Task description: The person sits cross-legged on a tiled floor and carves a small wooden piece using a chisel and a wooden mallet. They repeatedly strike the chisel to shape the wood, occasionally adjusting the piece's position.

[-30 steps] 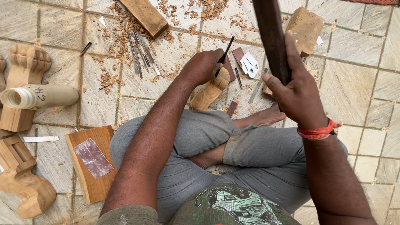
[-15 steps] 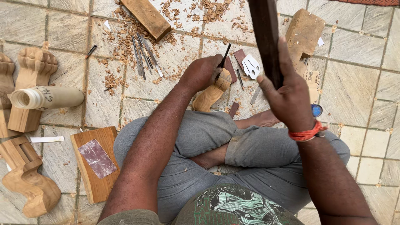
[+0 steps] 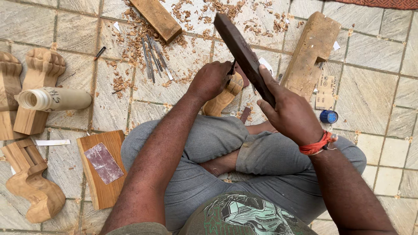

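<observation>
The fingers of the right hand (image 3: 292, 116) wrap around a dark wooden bar (image 3: 244, 56), gripping its lower end so that the bar slants up and to the left, raised above the floor. The fingers of the left hand (image 3: 212, 80) are closed around a thin dark-handled chisel (image 3: 231, 68), whose handle pokes out just above the knuckles. Directly beneath that hand lies a carved pale wooden piece (image 3: 223, 98), resting on the stone-tiled floor (image 3: 374, 87) just in front of the person's crossed legs. The bar's raised end hangs near the chisel handle, apart from it.

A red band (image 3: 315, 146) circles the right wrist. Wood shavings (image 3: 126, 52) litter the tiles beyond the hands, with a row of slim metal carving tools (image 3: 153, 56) among them. A notched wooden block (image 3: 312, 52) lies to the right, with a small blue cap (image 3: 328, 116) near it. On the left lie carved furniture legs (image 3: 41, 87), a rolled sheet of paper (image 3: 54, 99) across them, and a board bearing sandpaper (image 3: 103, 165).
</observation>
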